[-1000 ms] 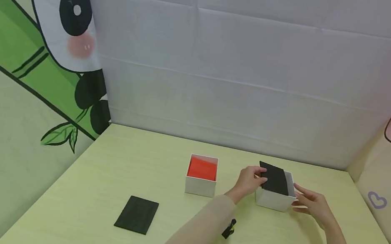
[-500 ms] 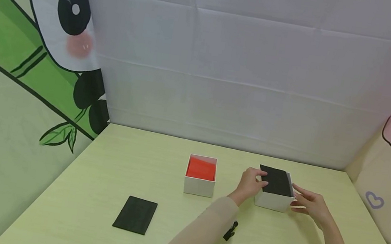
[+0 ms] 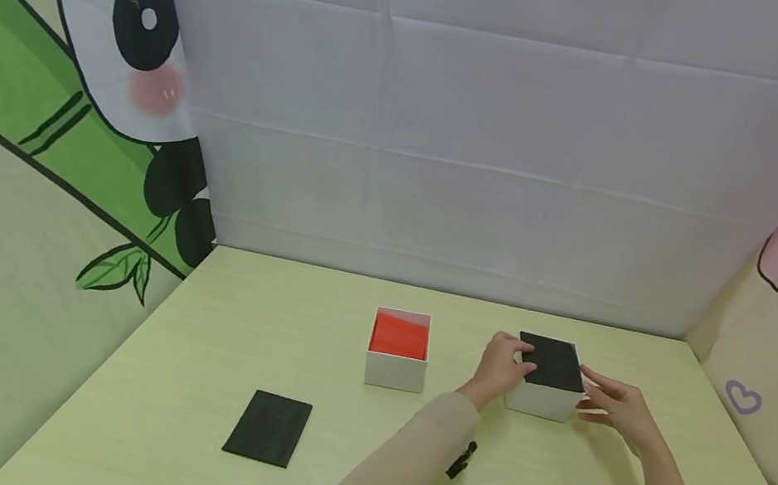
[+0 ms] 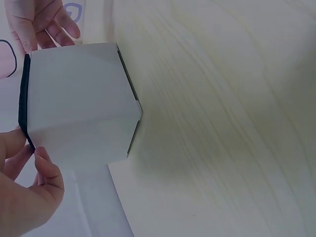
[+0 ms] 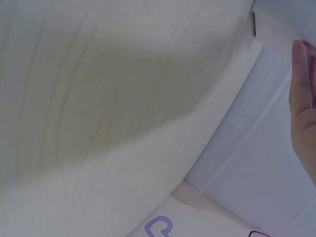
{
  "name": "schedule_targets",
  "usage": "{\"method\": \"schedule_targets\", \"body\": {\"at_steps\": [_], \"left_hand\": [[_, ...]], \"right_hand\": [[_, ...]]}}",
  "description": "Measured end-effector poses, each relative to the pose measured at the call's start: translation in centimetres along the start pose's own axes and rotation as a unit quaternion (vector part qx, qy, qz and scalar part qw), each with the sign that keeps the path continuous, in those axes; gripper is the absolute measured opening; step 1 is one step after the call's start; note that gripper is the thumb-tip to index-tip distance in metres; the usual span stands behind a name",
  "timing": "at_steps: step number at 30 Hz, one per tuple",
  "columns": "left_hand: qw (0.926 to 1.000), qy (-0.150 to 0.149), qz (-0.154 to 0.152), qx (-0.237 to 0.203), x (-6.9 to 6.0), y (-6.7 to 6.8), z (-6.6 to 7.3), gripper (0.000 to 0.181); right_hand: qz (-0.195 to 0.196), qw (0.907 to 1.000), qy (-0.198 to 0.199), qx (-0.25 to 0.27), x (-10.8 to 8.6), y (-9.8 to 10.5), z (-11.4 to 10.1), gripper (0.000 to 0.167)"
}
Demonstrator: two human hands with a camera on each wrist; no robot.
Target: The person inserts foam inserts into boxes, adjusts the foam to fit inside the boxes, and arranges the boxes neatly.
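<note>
A white box (image 3: 542, 401) stands at the back right of the table, with a flat black square panel (image 3: 554, 363) lying over its top. My left hand (image 3: 500, 366) pinches the panel's left edge between thumb and fingers. The left wrist view shows the panel edge-on as a dark strip (image 4: 23, 94) along the box's rim. On the other side, my right hand (image 3: 619, 408) rests its extended fingers on the box's right wall. Only part of that right hand (image 5: 302, 106) shows in the right wrist view. The box's inside is hidden.
Left of the hands, a second white box (image 3: 395, 373) stands uncovered, with a red item (image 3: 400, 336) inside. Another black square panel (image 3: 267, 427) lies flat on the yellowish table (image 3: 163, 443) at the front left. A pale cloth backdrop (image 3: 402, 152) rises behind the table.
The black panel has come down and slid right with my left hand, now lying over the box's top where a gap showed at the right. My right hand has stayed at the box's side.
</note>
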State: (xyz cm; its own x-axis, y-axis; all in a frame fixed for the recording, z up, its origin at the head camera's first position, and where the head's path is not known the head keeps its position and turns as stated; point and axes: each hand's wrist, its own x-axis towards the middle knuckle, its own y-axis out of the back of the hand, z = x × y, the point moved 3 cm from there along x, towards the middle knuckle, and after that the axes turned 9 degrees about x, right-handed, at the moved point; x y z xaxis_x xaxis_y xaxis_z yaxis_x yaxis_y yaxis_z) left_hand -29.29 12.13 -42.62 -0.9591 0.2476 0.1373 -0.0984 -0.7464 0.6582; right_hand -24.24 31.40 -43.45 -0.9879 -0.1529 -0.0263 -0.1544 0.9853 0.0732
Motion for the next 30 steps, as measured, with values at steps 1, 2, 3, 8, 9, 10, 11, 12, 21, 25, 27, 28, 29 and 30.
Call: {"method": "schedule_targets", "body": {"at_steps": [1, 2, 3, 8, 9, 10, 11, 12, 21, 25, 27, 28, 29, 30], "left_hand": [[0.9999, -0.003, 0.002, 0.011, 0.0, -0.1, 0.0, 0.025], [0.9997, -0.005, 0.003, 0.023, 0.1, -0.1, 0.0, 0.025], [0.9993, -0.006, 0.004, 0.036, 0.1, -0.1, 0.0, 0.025], [0.9892, -0.032, 0.012, 0.143, -0.1, 0.1, 0.3, 0.021], [0.9834, -0.046, 0.016, 0.175, -0.2, 0.1, 0.4, 0.020], [0.9757, -0.066, 0.023, 0.208, -0.2, 0.2, 0.5, 0.019], [0.9666, -0.088, 0.031, 0.239, -0.3, 0.2, 0.7, 0.018], [0.9567, -0.111, 0.038, 0.267, -0.3, 0.1, 0.8, 0.020], [0.9090, -0.242, 0.064, 0.333, -1.1, 0.0, 1.3, 0.030], [0.9124, -0.247, 0.067, 0.319, -1.4, 0.2, 1.2, 0.027], [0.9166, -0.246, 0.064, 0.309, -1.5, 0.5, 1.2, 0.025], [0.9188, -0.246, 0.063, 0.302, -1.6, 0.7, 1.1, 0.024], [0.9207, -0.245, 0.061, 0.297, -1.7, 0.9, 1.1, 0.024], [0.9231, -0.244, 0.057, 0.292, -1.7, 1.2, 1.1, 0.023]], "right_hand": [[0.000, 1.0000, 0.000, -0.001, 0.0, 0.0, 0.0, 0.041], [0.001, 1.0000, 0.001, 0.000, 0.0, 0.0, 0.0, 0.041], [0.001, 1.0000, 0.002, 0.002, 0.1, 0.0, 0.0, 0.040], [-0.002, 0.9998, -0.003, 0.022, 0.2, 0.0, 0.2, 0.034], [-0.003, 0.9997, -0.003, 0.023, 0.2, 0.0, 0.2, 0.033], [-0.002, 0.9997, -0.003, 0.023, 0.2, 0.0, 0.2, 0.033], [-0.002, 0.9998, -0.003, 0.020, 0.2, 0.0, 0.2, 0.032], [-0.001, 0.9999, -0.003, 0.016, 0.1, 0.0, 0.2, 0.032], [-0.008, 0.9999, 0.012, -0.002, 0.2, 0.0, 0.2, 0.036], [-0.009, 0.9999, 0.011, -0.005, 0.2, -0.1, 0.2, 0.043], [-0.009, 0.9999, 0.008, -0.005, 0.1, 0.0, 0.3, 0.043], [-0.007, 0.9999, 0.007, -0.005, 0.1, 0.0, 0.3, 0.043], [-0.004, 1.0000, 0.006, -0.005, 0.1, 0.0, 0.3, 0.043], [-0.002, 1.0000, 0.006, -0.003, 0.1, 0.1, 0.2, 0.042]]}}
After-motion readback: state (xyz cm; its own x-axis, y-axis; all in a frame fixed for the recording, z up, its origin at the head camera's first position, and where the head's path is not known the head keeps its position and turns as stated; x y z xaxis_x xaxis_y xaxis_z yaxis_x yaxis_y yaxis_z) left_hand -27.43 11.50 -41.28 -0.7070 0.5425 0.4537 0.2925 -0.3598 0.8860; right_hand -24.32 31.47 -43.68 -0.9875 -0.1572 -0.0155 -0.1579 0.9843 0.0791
